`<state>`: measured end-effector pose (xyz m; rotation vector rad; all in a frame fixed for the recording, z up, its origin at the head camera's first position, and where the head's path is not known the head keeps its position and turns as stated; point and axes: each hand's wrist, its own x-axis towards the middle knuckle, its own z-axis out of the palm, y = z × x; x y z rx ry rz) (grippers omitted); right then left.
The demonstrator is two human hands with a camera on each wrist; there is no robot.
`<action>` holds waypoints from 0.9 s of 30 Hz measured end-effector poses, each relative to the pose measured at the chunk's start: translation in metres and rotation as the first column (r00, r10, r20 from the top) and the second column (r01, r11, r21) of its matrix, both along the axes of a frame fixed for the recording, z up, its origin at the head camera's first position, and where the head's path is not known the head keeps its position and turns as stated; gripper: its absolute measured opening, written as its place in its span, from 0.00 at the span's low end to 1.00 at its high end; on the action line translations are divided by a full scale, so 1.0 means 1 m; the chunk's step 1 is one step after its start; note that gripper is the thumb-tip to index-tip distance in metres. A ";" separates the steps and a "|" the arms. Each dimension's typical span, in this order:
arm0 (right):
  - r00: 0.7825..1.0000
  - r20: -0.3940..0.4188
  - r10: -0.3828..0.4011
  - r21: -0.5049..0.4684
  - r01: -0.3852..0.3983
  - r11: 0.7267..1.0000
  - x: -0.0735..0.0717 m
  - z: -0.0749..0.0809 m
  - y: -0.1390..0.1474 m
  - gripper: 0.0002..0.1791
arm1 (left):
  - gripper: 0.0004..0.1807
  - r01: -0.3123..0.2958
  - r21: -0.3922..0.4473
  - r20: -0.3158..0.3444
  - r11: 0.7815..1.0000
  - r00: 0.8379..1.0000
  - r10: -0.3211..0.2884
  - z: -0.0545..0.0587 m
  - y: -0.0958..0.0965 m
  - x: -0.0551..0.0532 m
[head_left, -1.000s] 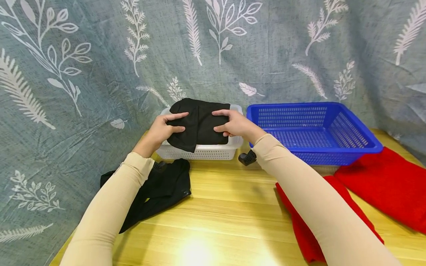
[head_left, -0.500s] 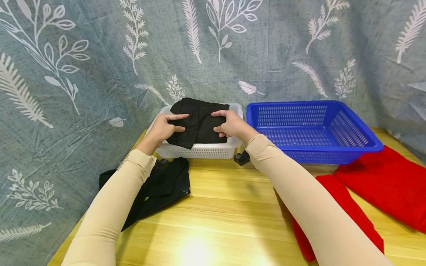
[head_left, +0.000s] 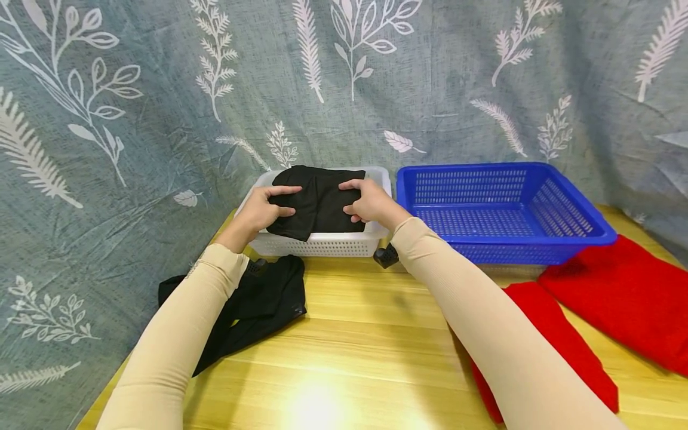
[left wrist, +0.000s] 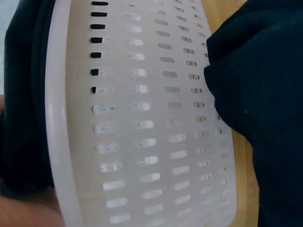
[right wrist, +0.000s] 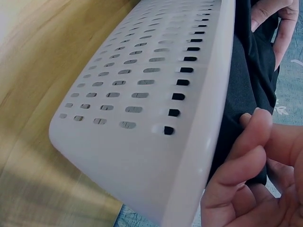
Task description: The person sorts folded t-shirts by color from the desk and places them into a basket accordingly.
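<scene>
The left arm (head_left: 174, 334) and right arm (head_left: 484, 316) reach forward and angle inward, their sleeves (head_left: 156, 382) ending at bare wrists (head_left: 234, 239). The left hand (head_left: 260, 210) and right hand (head_left: 374, 202) face each other, apart and gripping. On each, index finger (head_left: 285, 190) and thumb (head_left: 286, 211) point inward, slightly spread. Fingers (right wrist: 236, 169) of the right curl; the left's remaining fingers are mostly hidden, their bend hard to judge.
</scene>
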<state>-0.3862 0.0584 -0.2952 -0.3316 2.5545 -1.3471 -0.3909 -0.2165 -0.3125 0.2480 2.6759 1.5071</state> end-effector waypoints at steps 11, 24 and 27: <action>0.998 -0.042 -0.042 0.110 0.046 0.993 -0.001 0.000 -0.006 0.33 | 0.33 0.025 -0.014 0.033 1.000 0.999 -0.025 -0.001 -0.001 0.001; 0.994 -0.073 -0.081 0.169 0.092 0.981 0.004 0.002 0.001 0.27 | 0.31 0.001 -0.131 0.150 0.991 0.988 0.019 0.009 -0.017 0.011; 0.997 -0.065 -0.047 0.156 0.057 0.986 0.008 0.003 0.000 0.27 | 0.29 -0.003 -0.120 0.137 0.993 0.990 0.020 0.010 -0.022 0.015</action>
